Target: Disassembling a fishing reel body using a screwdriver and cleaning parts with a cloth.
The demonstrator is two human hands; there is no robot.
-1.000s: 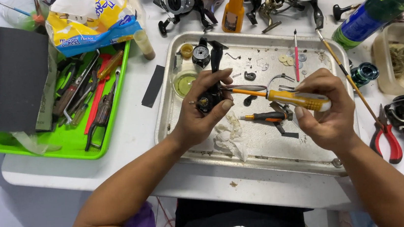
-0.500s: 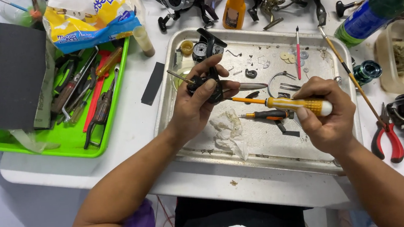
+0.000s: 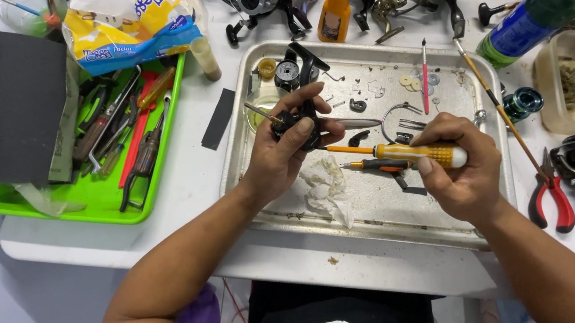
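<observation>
I hold a small black fishing-reel body [image 3: 296, 122] in my left hand [image 3: 285, 156], fingers wrapped tight around it, above the upper left part of the metal tray [image 3: 242, 127]. My right hand [image 3: 462, 169] is closed around the yellow handle of a screwdriver [image 3: 399, 152], whose orange shaft runs left so that its tip meets the reel body at my thumb; the two hands are near each other but not touching. By my judgement the reel is well into being taken apart: loose washers [image 3: 415, 82], a bent wire bail [image 3: 399, 113], small dark bits and a second orange-handled screwdriver [image 3: 378, 165] lie scattered on the tray floor, and a crumpled tissue [image 3: 325, 186] sits just below my left hand. The body itself still looks to be in one piece, so I judge the screw under the tip is not yet out, and more work remains. For room, the tray's raised rim fences me on all sides; the clearest stretch of tray floor is low and to the middle. Red-handled pliers [image 3: 550, 192] lie beside the right rim, a green spray can [image 3: 540, 7] stands beyond the far right corner, and a green tool tray [image 3: 106, 207] sits well apart to the left, so my elbows swing free only toward me.
</observation>
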